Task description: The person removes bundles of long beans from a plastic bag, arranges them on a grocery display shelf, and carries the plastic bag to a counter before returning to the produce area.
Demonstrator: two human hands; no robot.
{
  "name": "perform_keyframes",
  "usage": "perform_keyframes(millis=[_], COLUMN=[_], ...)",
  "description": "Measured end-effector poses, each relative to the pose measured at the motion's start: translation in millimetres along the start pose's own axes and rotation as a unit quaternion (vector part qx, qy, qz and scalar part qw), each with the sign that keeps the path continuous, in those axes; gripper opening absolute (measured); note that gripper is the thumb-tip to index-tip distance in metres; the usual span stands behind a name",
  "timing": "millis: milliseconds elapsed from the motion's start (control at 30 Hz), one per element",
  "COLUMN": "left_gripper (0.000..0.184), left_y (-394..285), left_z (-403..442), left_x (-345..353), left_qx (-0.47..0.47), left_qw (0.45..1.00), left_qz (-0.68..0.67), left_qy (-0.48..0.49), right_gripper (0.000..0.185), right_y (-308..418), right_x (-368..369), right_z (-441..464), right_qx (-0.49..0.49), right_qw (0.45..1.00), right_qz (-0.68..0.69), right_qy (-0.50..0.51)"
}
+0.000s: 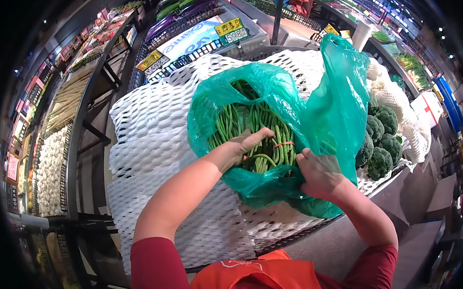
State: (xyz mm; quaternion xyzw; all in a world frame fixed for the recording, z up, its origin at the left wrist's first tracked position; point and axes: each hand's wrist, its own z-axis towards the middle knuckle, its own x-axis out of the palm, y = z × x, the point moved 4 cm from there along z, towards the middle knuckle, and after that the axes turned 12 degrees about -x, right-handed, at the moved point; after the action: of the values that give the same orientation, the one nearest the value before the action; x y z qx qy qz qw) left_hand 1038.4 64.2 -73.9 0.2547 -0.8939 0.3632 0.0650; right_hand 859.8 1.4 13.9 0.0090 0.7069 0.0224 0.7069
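Note:
A green plastic bag (337, 92) lies open in front of me, its right part standing up in a tall fold. Inside are bundles of green beans (227, 124), one tied with a red band (283, 144). My left hand (248, 143) reaches over the bag's near rim and grips the beans, one digit stretched across them and the other fingers mostly hidden. At the right side of the opening, my right hand (319, 173) is closed on the bag's edge, close to the banded bundle.
White foam netting (155, 125) covers the display table under the bag. Broccoli heads (380, 162) are piled to the right. Price signs (231, 32) and a crate of eggplants (183, 13) stand behind. Produce shelves (52, 173) run along the left.

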Motion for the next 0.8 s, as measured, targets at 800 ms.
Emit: perform_keyframes(millis=[800], left_gripper=[0.054], left_y=[17], left_z=[1], left_x=[-24], left_qx=[0.024], left_qw=[0.992], left_qz=[-0.041], left_qy=[0.113], right_gripper=[0.014], right_y=[31], right_x=[24], right_z=[18], right_qx=[-0.005], right_qw=[0.993], right_qz=[-0.105], right_qy=[-0.045])
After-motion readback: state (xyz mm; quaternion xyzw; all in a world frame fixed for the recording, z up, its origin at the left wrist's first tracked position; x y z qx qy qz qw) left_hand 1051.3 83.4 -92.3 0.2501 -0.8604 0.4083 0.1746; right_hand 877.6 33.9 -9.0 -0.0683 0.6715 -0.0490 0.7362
